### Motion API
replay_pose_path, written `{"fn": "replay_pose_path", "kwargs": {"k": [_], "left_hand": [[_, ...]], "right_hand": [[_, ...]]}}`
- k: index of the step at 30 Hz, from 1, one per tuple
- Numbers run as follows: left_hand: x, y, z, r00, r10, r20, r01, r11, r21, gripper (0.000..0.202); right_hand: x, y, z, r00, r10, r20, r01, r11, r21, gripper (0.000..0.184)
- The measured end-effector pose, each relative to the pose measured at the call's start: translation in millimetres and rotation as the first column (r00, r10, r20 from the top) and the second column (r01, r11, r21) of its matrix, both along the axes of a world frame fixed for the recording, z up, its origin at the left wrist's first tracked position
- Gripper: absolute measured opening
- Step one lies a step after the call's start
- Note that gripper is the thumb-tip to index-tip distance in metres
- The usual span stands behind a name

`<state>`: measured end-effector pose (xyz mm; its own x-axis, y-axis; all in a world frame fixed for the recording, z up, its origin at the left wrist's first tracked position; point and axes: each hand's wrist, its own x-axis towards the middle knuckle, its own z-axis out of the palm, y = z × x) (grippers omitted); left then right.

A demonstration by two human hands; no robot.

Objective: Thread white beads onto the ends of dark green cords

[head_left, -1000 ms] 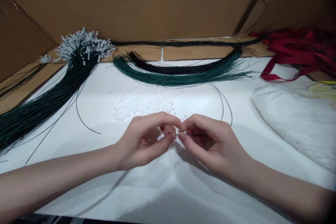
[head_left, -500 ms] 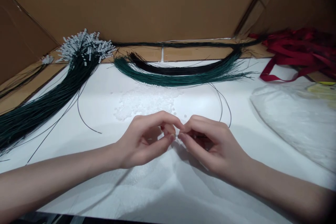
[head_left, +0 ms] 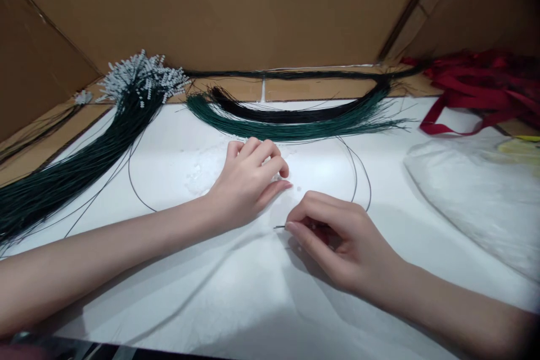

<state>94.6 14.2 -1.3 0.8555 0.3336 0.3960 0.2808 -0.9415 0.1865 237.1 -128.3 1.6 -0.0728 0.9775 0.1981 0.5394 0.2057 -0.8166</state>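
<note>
Head view: right hand (head_left: 337, 239) pinches a thin wire (head_left: 279, 227) shut between thumb and forefinger, its tip poking leftward just above the white sheet (head_left: 396, 185). Left hand (head_left: 248, 183) rests curled on the clear beads (head_left: 202, 169); whether it grips any cannot be told.

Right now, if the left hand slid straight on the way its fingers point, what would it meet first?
Likely the clear beads scattered by the fingertips of the left hand; beyond them, the thin wire loop arching from the right hand. Depth is hard to judge.
</note>
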Motion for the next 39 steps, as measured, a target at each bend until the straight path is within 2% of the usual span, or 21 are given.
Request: {"fn": "replay_pose_path", "kwargs": {"k": [5,9,11,12,13,14,17,19,21,23,26,31,37,39], "left_hand": [[7,1,-1.8,0.997,0.036,-0.065,-0.038,0.999,-0.017,0.016],[5,2,-0.1,1.000,0.005,0.004,-0.004,1.000,-0.019,0.012],[-1,0,5.5,0.992,-0.085,0.097,0.098,0.985,-0.141,0.011],[-5,-2,8.6,0.980,-0.130,0.154,0.166,0.954,-0.251,0.010],[-9,-5,11.5,0.967,-0.146,0.207,0.218,0.898,-0.383,0.010],[-14,-9,13.5,0.963,-0.112,0.243,0.226,0.828,-0.513,0.010],[-26,-19,13.5,0.964,0.006,0.267,0.223,0.532,-0.817,0.006],[-30,-24,9.7,0.960,0.066,0.274,0.236,0.344,-0.909,0.002],[-30,-25,5.9,0.952,0.099,0.290,0.262,0.226,-0.938,0.004],[-28,-25,3.5,0.943,0.109,0.316,0.295,0.167,-0.941,0.004],[-25,-24,2.4,0.930,0.116,0.348,0.334,0.130,-0.934,0.007],[-27,-26,1.8,0.928,0.135,0.347,0.334,0.108,-0.936,0.009],[-28,-25,0.6,0.938,0.118,0.325,0.305,0.157,-0.939,0.008],[-27,-24,0.0,0.935,0.122,0.334,0.314,0.158,-0.936,0.009]], "right_hand": [[0,0,-0.9,1.000,0.004,-0.011,-0.004,1.000,-0.006,0.016],[1,0,-1.3,1.000,-0.010,-0.011,0.010,1.000,0.010,0.014],[0,-1,-1.3,1.000,-0.023,-0.013,0.024,0.999,0.028,0.014],[0,-1,-1.2,0.999,-0.031,-0.014,0.032,0.999,0.038,0.014],[0,-1,-1.0,0.999,-0.043,-0.015,0.043,0.998,0.049,0.014],[0,-1,-0.8,0.998,-0.053,-0.018,0.054,0.997,0.058,0.014],[0,1,0.2,0.996,-0.082,-0.043,0.085,0.993,0.079,0.012],[0,2,1.1,0.993,-0.097,-0.062,0.102,0.991,0.086,0.013],[0,4,1.9,0.991,-0.119,-0.065,0.124,0.988,0.088,0.014],[1,4,2.2,0.989,-0.137,-0.062,0.142,0.986,0.090,0.014],[1,3,1.7,0.987,-0.150,-0.063,0.155,0.983,0.097,0.012],[0,2,1.7,0.986,-0.154,-0.061,0.160,0.980,0.117,0.014],[0,2,2.9,0.985,-0.162,-0.060,0.168,0.979,0.116,0.014],[0,1,2.6,0.984,-0.169,-0.059,0.175,0.977,0.118,0.014]]}}
